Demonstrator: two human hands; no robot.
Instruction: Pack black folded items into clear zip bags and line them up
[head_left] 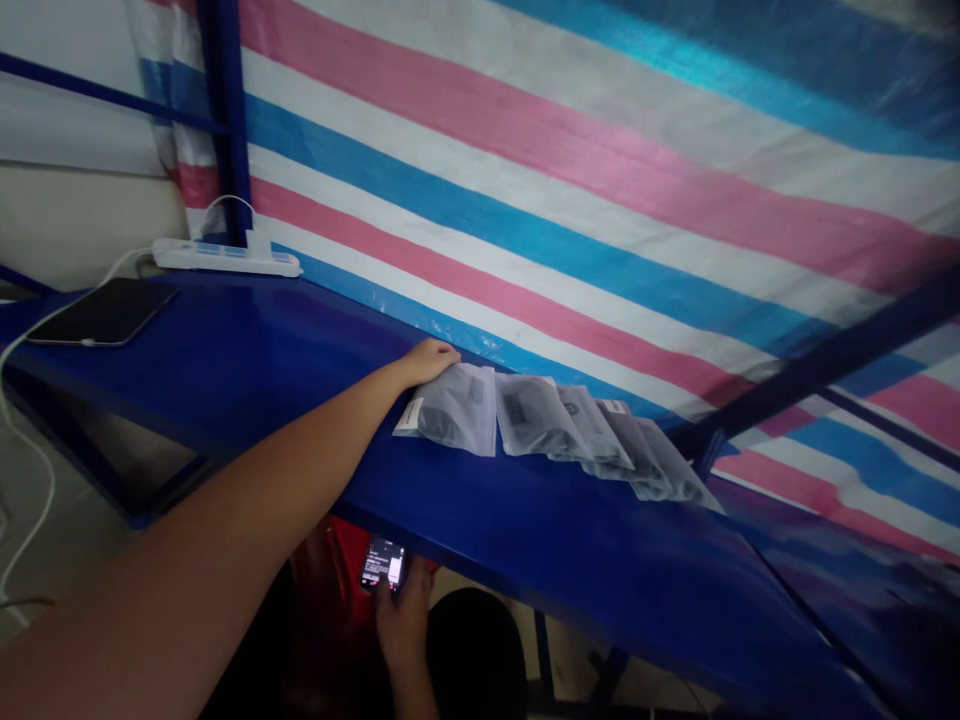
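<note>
My left hand [431, 361] reaches across the blue tabletop, its fingers curled at the upper left corner of a clear zip bag [457, 410]. That bag lies flat, with dark folded contents and a white label at its left side. Directly to its right, several similar zip bags [536, 415] overlap in a row. Below the table's near edge, my right hand [403, 610] is closed around a smartphone [382, 563] with its screen lit. The thumb lies on the lower part of the screen.
A white power strip [225, 258] with a plug sits at the table's back left, near a dark tablet [105, 310] with a white cable. Striped plastic sheeting [525, 200] hangs behind the blue table [525, 540]. Something red [330, 590] is under the near edge.
</note>
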